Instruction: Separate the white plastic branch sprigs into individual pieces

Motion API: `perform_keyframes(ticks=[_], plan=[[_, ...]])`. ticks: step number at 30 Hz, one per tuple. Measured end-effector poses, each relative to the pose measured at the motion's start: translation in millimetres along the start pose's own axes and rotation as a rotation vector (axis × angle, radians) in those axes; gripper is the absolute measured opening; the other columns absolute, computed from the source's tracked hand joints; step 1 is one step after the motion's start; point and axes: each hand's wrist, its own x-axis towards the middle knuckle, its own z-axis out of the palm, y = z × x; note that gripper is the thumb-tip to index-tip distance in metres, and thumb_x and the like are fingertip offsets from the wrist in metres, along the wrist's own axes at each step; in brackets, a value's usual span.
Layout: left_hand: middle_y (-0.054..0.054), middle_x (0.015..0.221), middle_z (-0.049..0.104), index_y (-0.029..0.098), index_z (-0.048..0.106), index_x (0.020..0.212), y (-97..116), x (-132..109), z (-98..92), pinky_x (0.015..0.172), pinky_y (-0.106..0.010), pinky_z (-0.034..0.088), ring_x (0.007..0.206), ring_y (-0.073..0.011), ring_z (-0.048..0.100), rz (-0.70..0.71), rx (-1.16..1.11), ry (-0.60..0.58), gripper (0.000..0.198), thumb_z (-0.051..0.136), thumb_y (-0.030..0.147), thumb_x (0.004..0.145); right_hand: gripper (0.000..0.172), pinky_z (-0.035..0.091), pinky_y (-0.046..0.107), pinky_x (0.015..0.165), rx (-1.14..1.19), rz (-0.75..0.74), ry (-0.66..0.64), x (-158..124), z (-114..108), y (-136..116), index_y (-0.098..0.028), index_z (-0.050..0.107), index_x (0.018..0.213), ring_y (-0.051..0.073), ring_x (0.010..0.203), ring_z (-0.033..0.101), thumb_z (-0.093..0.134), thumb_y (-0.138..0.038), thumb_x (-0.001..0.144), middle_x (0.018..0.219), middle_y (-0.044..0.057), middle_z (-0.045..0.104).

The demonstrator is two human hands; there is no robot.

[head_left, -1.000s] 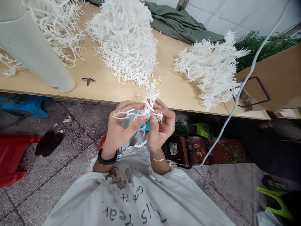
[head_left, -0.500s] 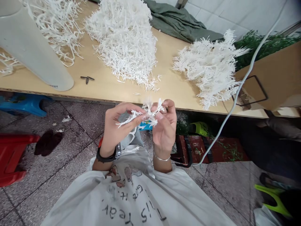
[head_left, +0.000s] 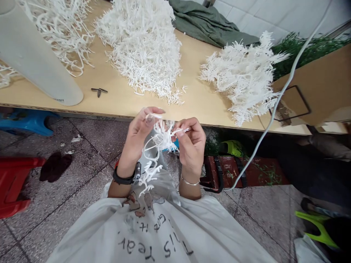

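Above my lap, my right hand (head_left: 192, 146) is closed, its thumb and fingers pinching a small bunch of white branched plastic sprigs (head_left: 164, 140). To its left my left hand (head_left: 137, 135) is closed too, with a white plastic strand (head_left: 155, 116) between thumb and forefinger. A longer branched white strand (head_left: 149, 175) loops down from the bunch and dangles in front of my shirt. How the pieces join between the hands is partly hidden by the fingers.
On the table (head_left: 192, 109) lie a large heap of white sprigs (head_left: 148, 54), a second heap (head_left: 241, 76) at right and tangled strands (head_left: 63, 33) at left. A pale bottle (head_left: 41, 62), dark seeds (head_left: 99, 91), a cardboard box (head_left: 320, 84) and a hanging cable (head_left: 274, 113) are around.
My left hand has moved up and its fingers have shifted on the white plastic. A long strand now hangs below the bunch. The right hand still pinches the sprigs.
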Motion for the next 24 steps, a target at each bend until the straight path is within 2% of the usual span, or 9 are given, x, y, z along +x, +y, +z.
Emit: perform_keyframes(ticks=[3, 6, 9, 11, 13, 16, 20, 22, 24], plan=[[-0.002, 0.09, 0.064, 0.022, 0.063, 0.105, -4.8, 3.8, -0.6, 0.068, -0.026, 0.052, 0.076, -0.0135, 0.062, -0.184, -0.08, -0.118, 0.051, 0.071, 0.059, 0.071, 0.015, 0.042, 0.018, 0.05, 0.032, -0.045, 0.118, 1.6, 2.2, 4.9, -0.023, 0.053, 0.077, 0.005, 0.055, 0.05, 0.068, -0.022, 0.078, 0.07, -0.005, 0.054], [-0.002, 0.096, 0.064, 0.02, 0.064, 0.098, -8.5, 6.0, -0.4, 0.077, -0.024, 0.05, 0.087, -0.0137, 0.062, -0.282, -0.071, -0.149, 0.042, 0.078, 0.046, 0.069, 0.02, 0.045, 0.019, 0.053, -0.006, -0.106, 0.305, 3.2, 3.7, 11.3, -0.023, 0.051, 0.074, 0.006, 0.059, 0.054, 0.071, -0.024, 0.073, 0.069, -0.005, 0.055], [-0.001, 0.084, 0.065, 0.017, 0.065, 0.086, -10.2, 8.3, -0.9, 0.07, -0.023, 0.048, 0.076, -0.0118, 0.061, -0.295, -0.006, -0.209, 0.035, 0.08, 0.042, 0.067, 0.023, 0.048, 0.022, 0.058, -0.088, -0.158, 0.412, 3.4, 2.4, 15.9, -0.024, 0.049, 0.074, 0.008, 0.06, 0.058, 0.072, -0.028, 0.074, 0.066, -0.006, 0.057], [0.0, 0.074, 0.066, 0.015, 0.066, 0.077, -9.6, 9.0, -1.7, 0.063, -0.022, 0.047, 0.065, -0.0097, 0.058, -0.276, 0.064, -0.228, 0.032, 0.081, 0.041, 0.065, 0.025, 0.048, 0.024, 0.059, -0.16, -0.16, 0.399, 2.7, -1.9, 16.7, -0.024, 0.047, 0.074, 0.009, 0.058, 0.057, 0.07, -0.031, 0.077, 0.064, -0.006, 0.056], [0.0, 0.067, 0.066, 0.015, 0.067, 0.073, -7.2, 8.1, -2.5, 0.06, -0.021, 0.046, 0.059, -0.0088, 0.056, -0.249, 0.11, -0.201, 0.031, 0.08, 0.043, 0.066, 0.026, 0.044, 0.022, 0.055, -0.23, -0.118, 0.32, 1.5, -9.5, 16.0, -0.023, 0.047, 0.071, 0.007, 0.054, 0.052, 0.068, -0.037, 0.081, 0.062, -0.006, 0.055], [-0.002, 0.071, 0.069, 0.016, 0.071, 0.076, -1.5, 5.4, -4.2, 0.057, -0.021, 0.046, 0.059, -0.0095, 0.057, -0.183, 0.163, -0.148, 0.029, 0.077, 0.044, 0.07, 0.035, 0.037, 0.022, 0.048, -0.234, 0.06, 0.073, -0.2, -23.8, 14.7, -0.022, 0.053, 0.074, 0.007, 0.05, 0.045, 0.054, -0.054, 0.087, 0.06, -0.005, 0.052], [-0.005, 0.073, 0.07, 0.018, 0.071, 0.076, 2.3, 5.5, -10.1, 0.057, -0.024, 0.047, 0.063, -0.0131, 0.06, -0.042, 0.284, -0.296, 0.023, 0.074, 0.04, 0.075, 0.048, 0.035, 0.023, 0.043, -0.124, 0.303, -0.288, 0.2, -37.7, 17.4, -0.024, 0.059, 0.088, 0.009, 0.045, 0.044, 0.04, -0.067, 0.087, 0.056, -0.004, 0.051], [-0.005, 0.069, 0.067, 0.018, 0.07, 0.075, 1.8, 6.7, -14.2, 0.056, -0.025, 0.047, 0.061, -0.0138, 0.059, 0.011, 0.341, -0.363, 0.022, 0.074, 0.039, 0.075, 0.049, 0.033, 0.023, 0.041, -0.086, 0.373, -0.383, 2.6, -41.1, 20.1, -0.024, 0.06, 0.089, 0.009, 0.045, 0.043, 0.041, -0.068, 0.086, 0.058, -0.004, 0.053], [-0.004, 0.068, 0.064, 0.017, 0.068, 0.075, 1.7, 7.5, -18.0, 0.052, -0.024, 0.043, 0.059, -0.0125, 0.056, 0.045, 0.398, -0.355, 0.024, 0.076, 0.039, 0.072, 0.051, 0.031, 0.022, 0.039, -0.071, 0.418, -0.436, 6.3, -43.0, 21.6, -0.023, 0.062, 0.086, 0.008, 0.043, 0.042, 0.042, -0.07, 0.084, 0.058, -0.003, 0.053]])
